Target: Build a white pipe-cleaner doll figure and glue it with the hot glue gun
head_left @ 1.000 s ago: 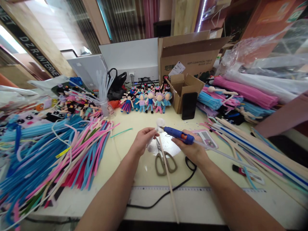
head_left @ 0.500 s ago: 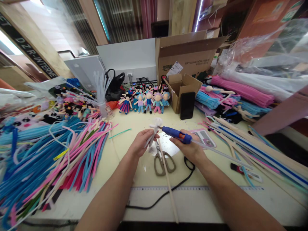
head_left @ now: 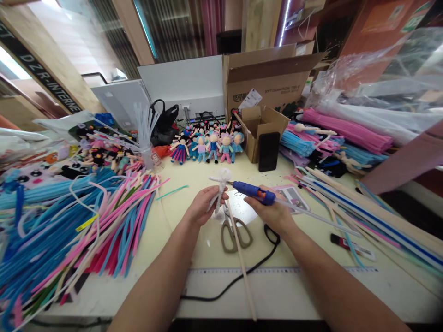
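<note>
The blue glue gun (head_left: 254,191) is the larger of the two held things. The right hand (head_left: 273,213) is wrapped around its body, fingers closed on it, and the nozzle points left, almost touching the white figure (head_left: 220,186). It looks like hard plastic, stiff and not heavy. A clear glue stick comes out of its back and a black cord (head_left: 242,274) lies on the worktop (head_left: 194,180) under the hand, which could pull on the gun. The tip is probably hot, so the body is the safe place to hold.

The white figure is small, made of fuzzy pipe cleaner, with a round head and thin arms. The left hand (head_left: 202,207) pinches it at the lower body between thumb and fingers and keeps it upright above the worktop. I judge it very light, soft and easy to bend, so a light pinch low on the body, away from the nozzle, fits best.

The worktop is pale yellow and smooth. A big heap of blue and pink pipe cleaners (head_left: 76,216) covers its left part, and long bundles lie on the right. Behind stand open cardboard boxes (head_left: 266,87) and a row of finished small dolls (head_left: 207,145). A dark phone (head_left: 268,152) leans on the small box. Scissors (head_left: 235,233) and a thin wooden stick (head_left: 242,267) lie just below the hands. The room is crowded, with little free space.
</note>
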